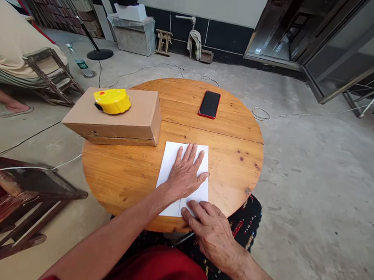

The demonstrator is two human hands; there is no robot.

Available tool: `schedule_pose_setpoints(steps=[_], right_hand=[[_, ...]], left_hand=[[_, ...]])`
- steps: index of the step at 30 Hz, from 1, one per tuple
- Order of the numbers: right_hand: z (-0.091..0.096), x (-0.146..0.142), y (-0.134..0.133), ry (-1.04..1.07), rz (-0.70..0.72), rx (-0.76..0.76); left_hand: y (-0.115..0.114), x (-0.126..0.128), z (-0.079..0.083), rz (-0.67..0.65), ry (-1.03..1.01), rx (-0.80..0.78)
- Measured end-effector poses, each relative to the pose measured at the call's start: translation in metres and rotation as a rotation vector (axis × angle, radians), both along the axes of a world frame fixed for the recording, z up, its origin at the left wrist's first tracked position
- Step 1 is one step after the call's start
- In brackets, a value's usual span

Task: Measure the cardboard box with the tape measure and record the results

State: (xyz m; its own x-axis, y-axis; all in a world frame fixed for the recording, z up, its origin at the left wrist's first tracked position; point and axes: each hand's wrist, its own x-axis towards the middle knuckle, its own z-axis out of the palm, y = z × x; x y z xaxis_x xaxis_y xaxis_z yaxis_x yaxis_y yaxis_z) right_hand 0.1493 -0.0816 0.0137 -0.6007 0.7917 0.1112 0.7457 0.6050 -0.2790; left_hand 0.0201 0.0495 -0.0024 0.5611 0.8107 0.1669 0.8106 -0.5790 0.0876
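A white sheet of paper [172,160] lies on a round wooden table [234,147], near its front edge. My left hand [186,174] lies flat on the middle of the sheet, fingers stretched out and slightly apart. My right hand [211,229] rests at the sheet's near edge, its fingertips pressing down on the lower right part of the paper, fingers bent but holding nothing. A faint vertical crease runs down the sheet's lower half.
A cardboard box [121,118] with a yellow tape measure [112,100] on top sits at the table's left. A red-cased phone [209,104] lies at the back. Wooden chairs [19,201] stand left; a person sits at far left. Cables cross the concrete floor.
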Motion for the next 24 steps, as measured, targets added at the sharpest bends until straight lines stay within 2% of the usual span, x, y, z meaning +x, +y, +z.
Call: schedule_pose_setpoints(steps=[4, 8, 10, 15, 20, 24], right_hand=[[0.001, -0.001, 0.0, -0.032, -0.008, -0.012], [0.001, -0.002, 0.001, -0.028, -0.012, 0.007], [0.002, -0.002, 0.001, -0.021, -0.008, 0.015], [-0.001, -0.001, 0.0, -0.014, -0.009, 0.009], [-0.004, -0.001, -0.003, 0.0, -0.026, 0.029], [-0.002, -0.003, -0.003, -0.027, -0.029, 0.033]], left_hand=[[0.0, -0.001, 0.004, -0.013, -0.011, 0.029], [0.001, -0.007, 0.006, -0.271, 0.043, 0.026], [0.001, -0.009, 0.004, -0.329, 0.061, 0.003], [0.008, -0.008, 0.0, -0.239, 0.039, -0.013], [0.033, -0.001, -0.004, -0.123, 0.026, -0.017], [0.046, 0.001, -0.002, -0.096, 0.025, 0.0]])
